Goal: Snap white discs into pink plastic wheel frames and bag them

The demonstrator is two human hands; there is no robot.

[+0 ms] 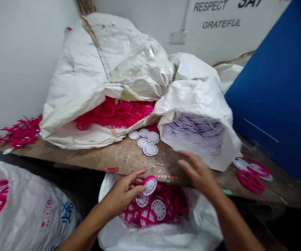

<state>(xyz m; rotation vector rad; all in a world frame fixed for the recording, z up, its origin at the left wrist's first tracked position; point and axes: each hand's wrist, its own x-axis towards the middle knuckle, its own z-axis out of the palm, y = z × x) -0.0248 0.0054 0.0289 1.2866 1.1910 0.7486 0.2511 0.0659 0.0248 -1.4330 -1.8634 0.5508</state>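
My left hand (122, 194) grips a plastic wheel (149, 185), a white disc with a magenta rim, between its fingers and thumb. Below it, an open white woven sack (155, 238) holds a heap of magenta and white wheels (158, 209). My right hand (197, 173) is open and empty, with its fingers spread above the table's front edge. Its fingertips are close to a white sack (200, 101) full of pale lilac perforated discs (194, 134). Several white discs (147, 143) lie loose on the wooden table (129, 160).
Magenta wheels (251, 181) lie at the table's right end, and magenta sprue scrap (21, 132) at its left. Behind, a large sack (129, 59) spills magenta rings (113, 113). A printed white sack (27, 209) stands at lower left, and a blue panel (278, 90) rises at right.
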